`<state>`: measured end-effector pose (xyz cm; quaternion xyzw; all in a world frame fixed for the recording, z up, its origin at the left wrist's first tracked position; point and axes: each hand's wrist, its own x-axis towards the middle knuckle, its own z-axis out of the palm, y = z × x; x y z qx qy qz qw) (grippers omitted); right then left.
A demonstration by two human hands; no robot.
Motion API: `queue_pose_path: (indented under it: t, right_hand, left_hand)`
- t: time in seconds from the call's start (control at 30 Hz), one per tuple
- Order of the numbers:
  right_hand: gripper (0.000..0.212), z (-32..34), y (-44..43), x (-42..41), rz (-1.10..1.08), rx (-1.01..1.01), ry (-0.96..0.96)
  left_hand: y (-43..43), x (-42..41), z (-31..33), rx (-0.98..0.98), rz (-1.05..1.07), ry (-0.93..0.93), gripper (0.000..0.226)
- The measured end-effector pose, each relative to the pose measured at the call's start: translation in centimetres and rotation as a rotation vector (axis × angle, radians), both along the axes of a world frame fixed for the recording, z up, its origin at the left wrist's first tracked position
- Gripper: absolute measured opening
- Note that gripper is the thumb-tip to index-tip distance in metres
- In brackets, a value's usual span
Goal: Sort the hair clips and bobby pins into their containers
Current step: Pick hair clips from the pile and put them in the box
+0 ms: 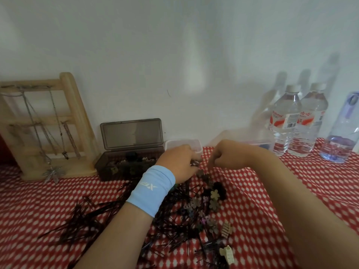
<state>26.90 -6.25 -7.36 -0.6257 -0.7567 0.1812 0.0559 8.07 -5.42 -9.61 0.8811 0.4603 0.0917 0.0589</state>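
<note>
Both hands sat close together mid-frame: the left hand (177, 162), with a blue wristband (151, 191), pinched a few bobby pins (194, 163), and the right hand (226, 154) was curled up just beside it, honestly couldn't tell if it held anything. Right behind the left one was a little clear tub (183, 143), with an open brown box (126, 166) to its left. Lower down, a heap (174, 226) of pins and hair clips (214, 195) lay on the red dotted tablecloth (262, 200), with a jewelry stand (73, 113) far left and water bottles (299, 121) far right.

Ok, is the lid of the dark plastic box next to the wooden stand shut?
No, the lid stands raised behind the dark box, and hair clips show inside it.
</note>
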Motion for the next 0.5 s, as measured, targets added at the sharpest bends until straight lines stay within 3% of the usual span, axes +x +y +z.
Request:
queue_pose_path:
  t: [0.27,0.43,0.5]
  right_hand:
    - [0.017,-1.8,0.2,-2.1,0.003,-0.065,-0.121]
    - [0.014,-0.5,-0.2,-0.9,-0.037,0.0,-0.027]
    - [0.023,0.0,-0.4,-0.7,-0.031,-0.014,0.013]
  left_hand:
    - [0.2,0.9,-1.2,-0.048,-0.018,0.072,0.038]
    - [0.0,0.7,-0.9,-0.082,-0.028,-0.012,0.021]
    - [-0.1,0.9,-0.9,-0.077,-0.032,-0.025,0.02]
